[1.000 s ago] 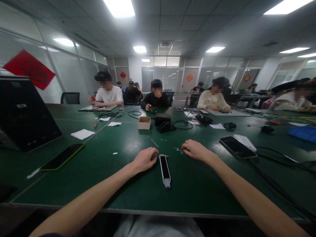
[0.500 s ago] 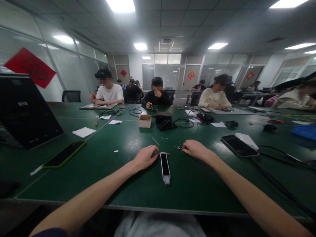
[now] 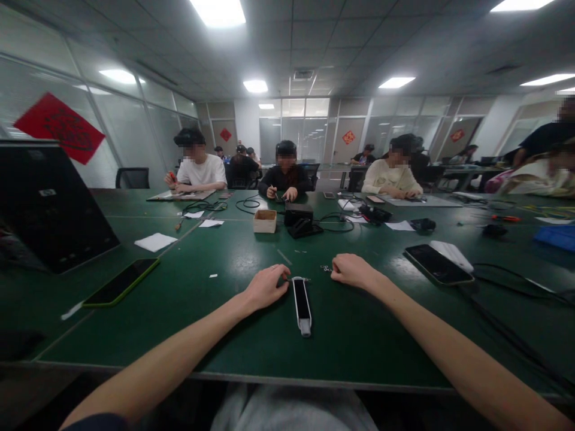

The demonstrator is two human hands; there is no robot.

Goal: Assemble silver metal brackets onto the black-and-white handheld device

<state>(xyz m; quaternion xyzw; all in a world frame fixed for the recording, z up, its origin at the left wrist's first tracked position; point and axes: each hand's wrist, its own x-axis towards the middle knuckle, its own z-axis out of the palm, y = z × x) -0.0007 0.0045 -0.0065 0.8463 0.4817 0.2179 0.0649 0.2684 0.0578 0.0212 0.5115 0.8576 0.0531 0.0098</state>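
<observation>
A long narrow black-and-white device [image 3: 301, 303] lies lengthwise on the green table [image 3: 233, 335] in front of me. My left hand [image 3: 265, 286] rests beside its far end, fingers curled and pinched at a thin metal piece sticking out there. My right hand [image 3: 353, 270] lies a little to the right with its fingers curled down onto the table next to several tiny metal parts [image 3: 325, 269]. What the right fingers hold, if anything, is hidden.
A green-cased phone [image 3: 120, 282] lies at the left, a black phone [image 3: 438, 264] with a white object and cables at the right. A black case [image 3: 49, 209] stands far left. A small cardboard box [image 3: 264, 221] and black gear sit mid-table. Several people work across the table.
Both hands stay where they were; the view has tilted and shifted slightly. A standing person has come into view at the far right.
</observation>
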